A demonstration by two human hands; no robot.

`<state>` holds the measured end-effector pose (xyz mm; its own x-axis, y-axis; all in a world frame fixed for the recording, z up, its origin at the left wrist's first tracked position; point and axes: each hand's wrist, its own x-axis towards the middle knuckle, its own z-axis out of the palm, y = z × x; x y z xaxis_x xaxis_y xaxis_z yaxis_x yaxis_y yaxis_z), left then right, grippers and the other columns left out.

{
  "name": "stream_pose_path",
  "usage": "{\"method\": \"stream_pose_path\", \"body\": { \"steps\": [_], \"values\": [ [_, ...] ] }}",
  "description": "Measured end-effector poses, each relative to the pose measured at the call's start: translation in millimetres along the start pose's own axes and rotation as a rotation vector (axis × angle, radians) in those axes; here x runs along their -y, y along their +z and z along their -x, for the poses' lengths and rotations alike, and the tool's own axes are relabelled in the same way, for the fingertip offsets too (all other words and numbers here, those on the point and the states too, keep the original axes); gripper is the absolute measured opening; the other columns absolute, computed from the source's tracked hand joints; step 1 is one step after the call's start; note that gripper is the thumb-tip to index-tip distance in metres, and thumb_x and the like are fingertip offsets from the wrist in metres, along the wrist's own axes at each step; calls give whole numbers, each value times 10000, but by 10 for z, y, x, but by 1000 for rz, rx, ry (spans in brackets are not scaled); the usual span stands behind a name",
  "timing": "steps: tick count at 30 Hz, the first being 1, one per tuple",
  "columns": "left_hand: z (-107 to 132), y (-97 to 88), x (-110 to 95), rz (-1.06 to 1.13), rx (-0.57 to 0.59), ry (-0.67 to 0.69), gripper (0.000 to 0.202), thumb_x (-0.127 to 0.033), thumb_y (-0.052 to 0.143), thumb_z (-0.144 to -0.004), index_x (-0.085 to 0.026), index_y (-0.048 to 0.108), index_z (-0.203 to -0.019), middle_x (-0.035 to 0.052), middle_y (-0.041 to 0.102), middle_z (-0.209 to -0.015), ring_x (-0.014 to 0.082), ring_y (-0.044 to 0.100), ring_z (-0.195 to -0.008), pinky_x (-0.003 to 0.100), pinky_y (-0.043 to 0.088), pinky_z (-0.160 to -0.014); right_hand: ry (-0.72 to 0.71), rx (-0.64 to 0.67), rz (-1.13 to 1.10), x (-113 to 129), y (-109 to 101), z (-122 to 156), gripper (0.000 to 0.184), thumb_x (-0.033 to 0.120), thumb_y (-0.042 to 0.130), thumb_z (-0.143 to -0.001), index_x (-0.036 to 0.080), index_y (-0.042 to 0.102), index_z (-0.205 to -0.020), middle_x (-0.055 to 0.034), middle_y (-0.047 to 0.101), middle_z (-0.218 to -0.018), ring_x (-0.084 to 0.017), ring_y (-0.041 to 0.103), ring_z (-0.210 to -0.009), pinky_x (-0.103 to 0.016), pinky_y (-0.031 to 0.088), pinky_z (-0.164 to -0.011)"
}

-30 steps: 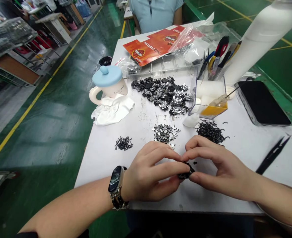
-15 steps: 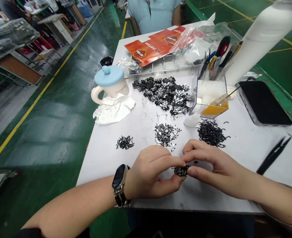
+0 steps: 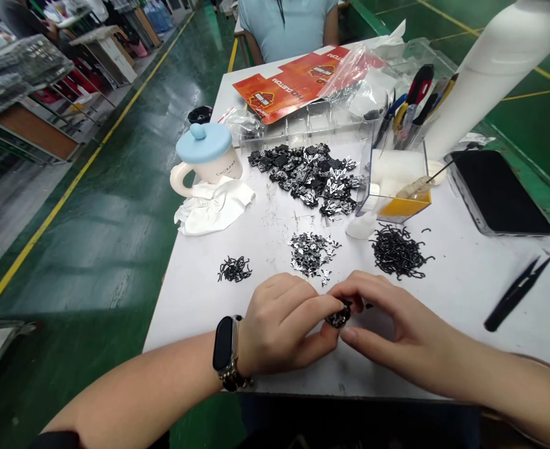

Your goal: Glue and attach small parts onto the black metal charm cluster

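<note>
A small black-and-silver metal part (image 3: 338,315) is pinched between the thumb and index finger of my left hand (image 3: 287,324), just above the table's near side. My right hand (image 3: 387,318) curves around the part's right side. Its thumb stands apart from its fingers, which reach behind the part; whether they touch it I cannot tell. Beyond my hands lie a pile of small silver pieces (image 3: 311,254), a pile of black curved pieces (image 3: 399,251) and a smaller black pile (image 3: 234,269). Farther back is a heap of black-and-silver parts (image 3: 310,174) like the held one.
Black tweezers (image 3: 517,294) and a phone (image 3: 502,192) lie on the right. A clear tool holder (image 3: 394,187) and a tall white bottle (image 3: 490,78) stand behind. On the left are a lidded mug (image 3: 209,156) and crumpled white tissue (image 3: 215,207). Opposite sits a person (image 3: 288,28).
My right thumb has come away from the part, and the right fingers have shifted left behind it. The part has turned and moved slightly left in my left hand.
</note>
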<state>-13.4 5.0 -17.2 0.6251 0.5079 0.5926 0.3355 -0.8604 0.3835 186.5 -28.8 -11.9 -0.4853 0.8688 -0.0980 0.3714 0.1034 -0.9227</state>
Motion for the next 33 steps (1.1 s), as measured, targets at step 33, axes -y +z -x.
{"method": "stream_pose_path", "body": {
  "steps": [33],
  "values": [
    [14,5,-25,-118,-10,212,183,-154,631,-775,-45,637,-922,67,661,-674,166,617,-614,302,466,-550,305,53,-414,95,213,106,228,325,385,-939,305,382,-1166,-12,513,-1052,-202,468,-1009,-436,383,-919]
  ]
}}
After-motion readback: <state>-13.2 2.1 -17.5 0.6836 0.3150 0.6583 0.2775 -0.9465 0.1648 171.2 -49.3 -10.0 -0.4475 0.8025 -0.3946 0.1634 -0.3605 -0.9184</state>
